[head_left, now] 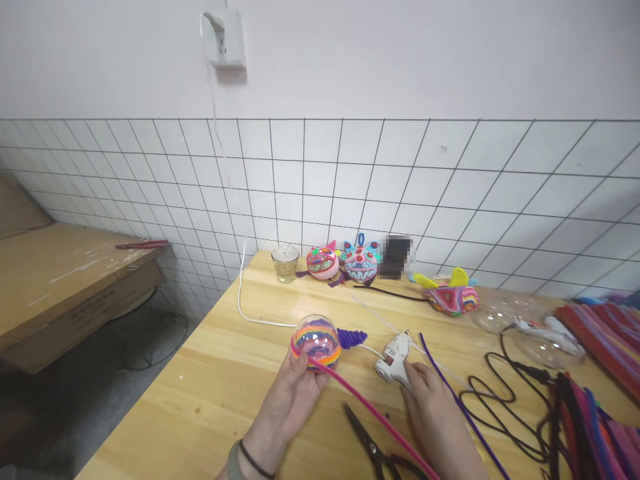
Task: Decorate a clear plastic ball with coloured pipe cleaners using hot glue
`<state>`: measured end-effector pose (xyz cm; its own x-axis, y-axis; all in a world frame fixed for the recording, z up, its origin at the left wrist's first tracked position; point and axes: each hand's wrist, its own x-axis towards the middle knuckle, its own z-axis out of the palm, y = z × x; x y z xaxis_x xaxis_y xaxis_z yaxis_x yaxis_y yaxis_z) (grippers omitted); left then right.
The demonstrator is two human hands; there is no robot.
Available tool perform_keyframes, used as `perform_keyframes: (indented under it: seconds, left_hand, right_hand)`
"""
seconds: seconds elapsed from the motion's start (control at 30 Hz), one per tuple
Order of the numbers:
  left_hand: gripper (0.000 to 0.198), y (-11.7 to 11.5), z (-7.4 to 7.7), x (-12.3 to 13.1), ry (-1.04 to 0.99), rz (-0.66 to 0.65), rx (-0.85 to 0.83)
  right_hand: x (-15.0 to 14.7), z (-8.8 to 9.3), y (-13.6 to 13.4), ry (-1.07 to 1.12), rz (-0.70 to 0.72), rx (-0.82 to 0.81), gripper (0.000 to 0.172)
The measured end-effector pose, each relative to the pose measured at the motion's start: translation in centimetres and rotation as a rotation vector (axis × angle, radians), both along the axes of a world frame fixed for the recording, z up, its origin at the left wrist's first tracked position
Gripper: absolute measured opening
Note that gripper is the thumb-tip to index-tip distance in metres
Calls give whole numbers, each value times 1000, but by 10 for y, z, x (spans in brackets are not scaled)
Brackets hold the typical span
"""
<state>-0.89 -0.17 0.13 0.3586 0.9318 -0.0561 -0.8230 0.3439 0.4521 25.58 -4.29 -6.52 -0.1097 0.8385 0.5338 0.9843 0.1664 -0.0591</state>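
Note:
My left hand (303,383) is closed around a clear plastic ball (316,337) wrapped with purple, blue, orange and pink fuzzy stems. From under my left thumb a pink pipe cleaner (370,407) runs down to the right. A coiled purple pipe cleaner (352,338) shows just right of the ball. In my right hand (430,400) is the handle of a white hot glue gun (395,357), its nozzle pointing away from me. Between my hands, dark scissors (373,443) lie on the wooden table (225,393). A straight purple pipe cleaner (450,390) lies beside my right hand.
Along the tiled wall stand a glass cup (285,264), a pink decorated ball (323,263), a blue one (361,262) and a winged one (453,297). At right are clear plastic shells (550,350), a black cord (493,400) and pipe cleaner bundles (600,340).

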Motion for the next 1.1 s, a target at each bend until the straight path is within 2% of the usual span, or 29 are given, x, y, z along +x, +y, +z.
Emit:
perform_keyframes:
  seconds: [0.23,0.4,0.53,0.67,0.8,0.9,0.97,1.03,1.1]
  left_hand:
    - [42,0,1,-1,18,0,3]
    - [41,-1,6,-1,20,19,-15]
    - [39,-1,8,-1,23,19,-13]
    - [42,0,6,-1,33,16,-20]
    - [44,1,3,-2,37,14,-21]
    - [41,0,2,-1,38,14,-9]
    - [39,-1,1,0,40,11,-1]
    - [40,-4,2,3,42,-4,1]
    - [41,-7,3,7,52,-29,9]
  right_hand:
    - [-22,-10,-5,201,91,-1,36]
    - [-41,-7,-10,246,157,-82,35]
    - [-40,-3,-10,320,134,-118,33]
    - [-38,-1,-11,266,140,-74,35]
    - [-37,9,-11,115,108,-73,29]
    - [-41,22,-13,40,38,31,26]
    - [-46,31,-16,110,103,71,24]
    - [-54,40,-22,261,246,29,24]
    - [-64,48,-29,408,307,-1,23]
